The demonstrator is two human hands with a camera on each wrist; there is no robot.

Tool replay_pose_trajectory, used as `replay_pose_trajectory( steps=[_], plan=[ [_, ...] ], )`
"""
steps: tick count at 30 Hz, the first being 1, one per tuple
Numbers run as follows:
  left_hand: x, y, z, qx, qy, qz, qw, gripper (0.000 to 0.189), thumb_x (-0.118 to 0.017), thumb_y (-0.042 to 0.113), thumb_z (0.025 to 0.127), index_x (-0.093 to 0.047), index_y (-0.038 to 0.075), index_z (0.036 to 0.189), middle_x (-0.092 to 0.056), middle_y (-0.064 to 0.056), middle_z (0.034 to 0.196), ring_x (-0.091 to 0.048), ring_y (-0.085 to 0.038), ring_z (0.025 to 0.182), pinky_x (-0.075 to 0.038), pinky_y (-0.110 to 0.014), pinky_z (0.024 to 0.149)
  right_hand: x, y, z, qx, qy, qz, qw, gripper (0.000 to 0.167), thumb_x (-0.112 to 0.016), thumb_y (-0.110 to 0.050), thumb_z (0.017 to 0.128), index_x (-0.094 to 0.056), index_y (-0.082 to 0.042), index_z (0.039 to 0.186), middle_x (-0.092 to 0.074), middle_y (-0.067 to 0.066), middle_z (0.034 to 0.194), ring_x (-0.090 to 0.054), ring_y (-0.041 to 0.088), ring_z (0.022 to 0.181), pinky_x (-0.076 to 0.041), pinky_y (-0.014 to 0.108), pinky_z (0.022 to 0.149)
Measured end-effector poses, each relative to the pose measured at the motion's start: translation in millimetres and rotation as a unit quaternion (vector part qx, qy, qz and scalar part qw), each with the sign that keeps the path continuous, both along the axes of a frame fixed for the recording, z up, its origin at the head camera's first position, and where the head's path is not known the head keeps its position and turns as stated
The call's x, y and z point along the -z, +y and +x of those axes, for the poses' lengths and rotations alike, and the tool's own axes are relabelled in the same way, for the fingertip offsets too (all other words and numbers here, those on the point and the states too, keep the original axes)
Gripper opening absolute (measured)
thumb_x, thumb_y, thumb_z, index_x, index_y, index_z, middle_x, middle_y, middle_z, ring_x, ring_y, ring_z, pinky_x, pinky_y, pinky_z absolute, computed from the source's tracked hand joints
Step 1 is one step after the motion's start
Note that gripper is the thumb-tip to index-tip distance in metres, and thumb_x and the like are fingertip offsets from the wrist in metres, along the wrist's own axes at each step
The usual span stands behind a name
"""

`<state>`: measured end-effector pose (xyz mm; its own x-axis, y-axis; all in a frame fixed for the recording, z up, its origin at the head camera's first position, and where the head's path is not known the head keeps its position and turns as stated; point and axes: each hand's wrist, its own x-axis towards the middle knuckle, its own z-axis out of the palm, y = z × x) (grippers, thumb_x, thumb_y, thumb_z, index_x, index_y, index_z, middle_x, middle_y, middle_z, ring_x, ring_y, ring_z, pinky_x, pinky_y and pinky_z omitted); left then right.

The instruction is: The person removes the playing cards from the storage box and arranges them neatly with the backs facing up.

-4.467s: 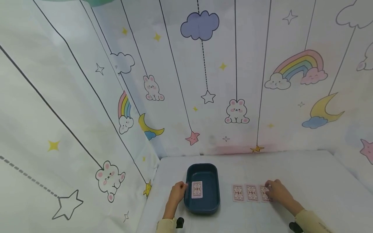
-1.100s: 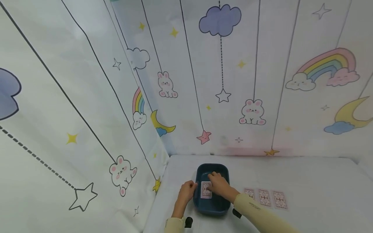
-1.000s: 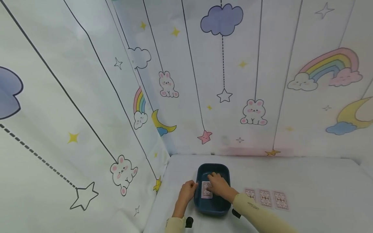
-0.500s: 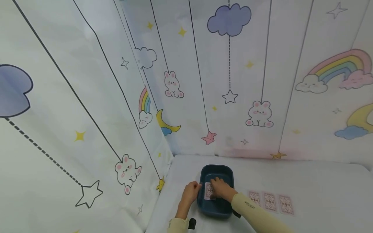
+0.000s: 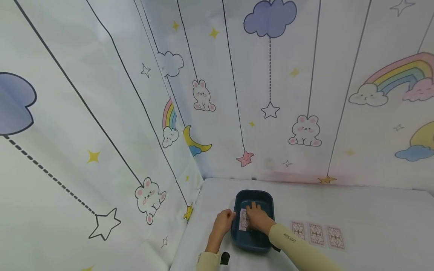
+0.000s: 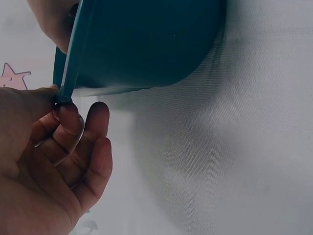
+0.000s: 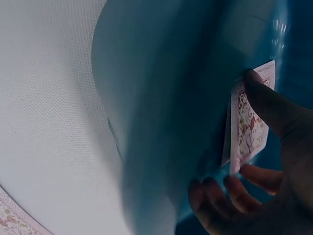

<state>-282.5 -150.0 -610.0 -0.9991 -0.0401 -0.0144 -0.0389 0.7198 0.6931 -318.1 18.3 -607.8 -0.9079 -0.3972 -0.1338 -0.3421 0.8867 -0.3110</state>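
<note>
Nearest you, three patterned cards (image 5: 316, 234) lie in a row on the counter (image 5: 373, 210), right of the blue tray (image 5: 251, 244). Your left hand (image 5: 223, 222) pinches the tray's left rim; your right hand (image 5: 259, 219) grips the top card (image 7: 252, 129) by opposite edges inside the tray, another edge showing beneath, count unclear. Reads as the pick-up step: next move calls for separating that one card and lifting it clear of the tray wall, rim kept braced.
</note>
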Motion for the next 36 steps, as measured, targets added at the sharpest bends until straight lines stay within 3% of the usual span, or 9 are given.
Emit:
replay_pose_trajectory(
  steps=[6,11,17,25,30,36],
  plan=[
    [-1.1,2.5,-0.9,0.003,0.006,-0.002,1.0000,0.029,-0.059,0.026,0.102,-0.057,0.010,0.077,-0.047,0.003,0.066,-0.044,-0.011,0.059,-0.034,-0.025,0.053,2.2,2,-2.3,0.011,0.035,0.012,0.9992,0.092,-0.095,-0.028,0.066,-0.044,0.002,0.137,-0.042,0.030,0.138,-0.050,0.047,0.120,-0.050,0.059,0.095],
    [1.6,5.2,0.3,0.007,-0.002,0.000,1.0000,0.028,-0.058,0.026,0.102,-0.058,0.010,0.078,-0.048,0.003,0.067,-0.044,-0.011,0.059,-0.035,-0.025,0.053,8.4,4,-2.2,0.022,0.050,-0.001,0.9985,0.082,-0.091,-0.021,0.073,-0.045,0.001,0.137,-0.051,0.029,0.132,-0.054,0.046,0.118,-0.051,0.058,0.094],
    [3.3,4.6,0.3,0.008,0.005,0.001,1.0000,0.028,-0.059,0.026,0.101,-0.059,0.010,0.078,-0.048,0.003,0.067,-0.044,-0.010,0.059,-0.035,-0.025,0.053,5.1,7,-2.3,0.041,0.006,-0.061,0.9973,0.066,-0.078,-0.007,0.085,-0.044,0.002,0.140,-0.056,0.032,0.132,-0.058,0.047,0.119,-0.048,0.060,0.097],
    [-1.4,2.0,0.2,0.012,0.009,0.003,0.9999,0.027,-0.059,0.024,0.102,-0.059,0.008,0.080,-0.049,0.001,0.068,-0.045,-0.013,0.060,-0.035,-0.027,0.054,1.1,12,-8.5,0.052,-0.024,-0.201,0.9780,0.036,-0.062,0.009,0.087,-0.058,0.000,0.121,-0.064,0.021,0.114,-0.063,0.031,0.100,-0.053,0.055,0.089],
    [-1.6,0.9,-0.4,0.004,-0.001,0.002,1.0000,0.027,-0.059,0.025,0.102,-0.060,0.008,0.082,-0.050,0.000,0.069,-0.046,-0.014,0.061,-0.036,-0.028,0.054,-0.8,17,-9.5,0.057,-0.047,-0.250,0.9655,0.035,-0.062,0.010,0.086,-0.061,0.002,0.120,-0.067,0.018,0.112,-0.064,0.025,0.096,-0.053,0.049,0.088],
    [-1.8,0.8,1.3,-0.009,-0.021,0.003,0.9997,0.026,-0.058,0.026,0.102,-0.061,0.008,0.084,-0.052,-0.001,0.071,-0.048,-0.015,0.064,-0.038,-0.029,0.056,-7.4,25,-5.2,0.069,-0.071,-0.278,0.9554,0.035,-0.064,0.007,0.085,-0.063,0.001,0.120,-0.065,0.012,0.096,-0.058,0.019,0.080,-0.051,0.037,0.070]
  ],
)
